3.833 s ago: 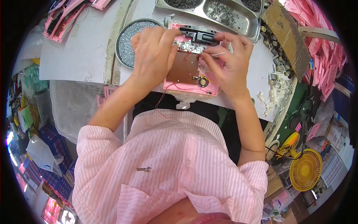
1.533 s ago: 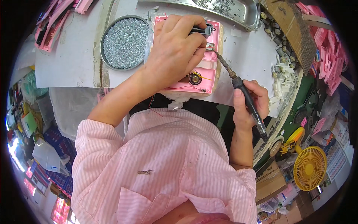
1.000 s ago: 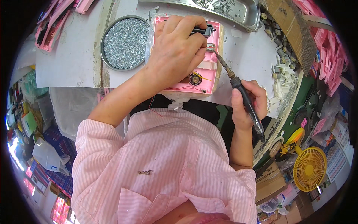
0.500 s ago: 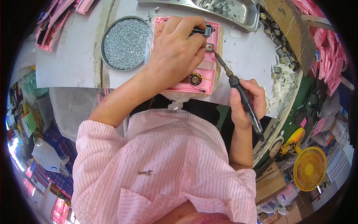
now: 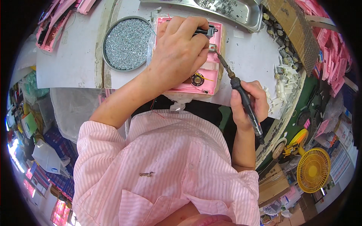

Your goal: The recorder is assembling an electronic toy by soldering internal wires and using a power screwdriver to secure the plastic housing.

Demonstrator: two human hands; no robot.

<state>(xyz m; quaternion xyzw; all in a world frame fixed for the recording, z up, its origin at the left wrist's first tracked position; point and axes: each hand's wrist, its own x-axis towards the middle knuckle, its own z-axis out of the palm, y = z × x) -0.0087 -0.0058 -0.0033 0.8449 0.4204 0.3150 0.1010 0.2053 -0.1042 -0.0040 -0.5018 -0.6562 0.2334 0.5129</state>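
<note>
A pink plastic casing (image 5: 212, 87) lies on the table in front of me, with a small round speaker (image 5: 197, 79), thin wires and a black-and-metal part (image 5: 205, 31) inside. My left hand (image 5: 181, 49) rests over its left side, fingers bent and pressed together; what the fingertips hold is hidden beneath them. A soldering iron (image 5: 247, 101) is gripped like a pen in my right hand (image 5: 258, 98). Its tip points up and left, at or very close to a small metal piece (image 5: 212, 48) in the casing, beside my left fingertips. Whether they touch, I cannot tell.
Left of the casing stands a round tray (image 5: 126, 44) full of small screws. A metal tray (image 5: 247, 17) with small dark parts sits at the back. Small motors (image 5: 281, 41) and white plastic pieces (image 5: 284, 84) line the right edge, by a cardboard sheet (image 5: 290, 30).
The soldering iron has shifted slightly, its rear end swinging a little left and down with my right hand. My left hand and the casing stay nearly still.
</note>
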